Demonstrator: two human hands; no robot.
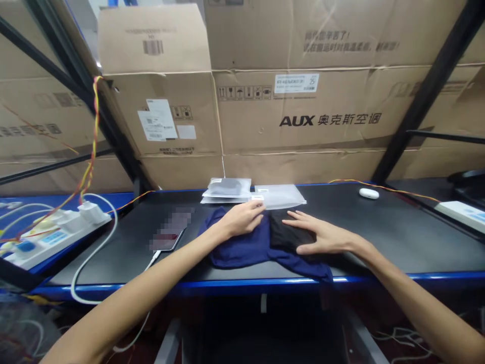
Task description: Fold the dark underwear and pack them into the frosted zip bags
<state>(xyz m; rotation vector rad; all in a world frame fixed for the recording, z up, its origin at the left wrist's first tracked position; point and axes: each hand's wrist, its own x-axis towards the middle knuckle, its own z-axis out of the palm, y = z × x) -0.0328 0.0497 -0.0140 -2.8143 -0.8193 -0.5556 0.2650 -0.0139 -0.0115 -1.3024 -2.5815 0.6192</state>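
Head view: left hand [242, 218] pinches clear bag [285, 196]; right hand [322, 235] flat, open on black cloth [284, 233]; carton [295, 96] reads AUX.

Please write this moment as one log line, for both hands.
left hand: on navy cloth, at clear bag edge, grip unclear | right hand: flat, open, on black cloth | nearby: phone on cable
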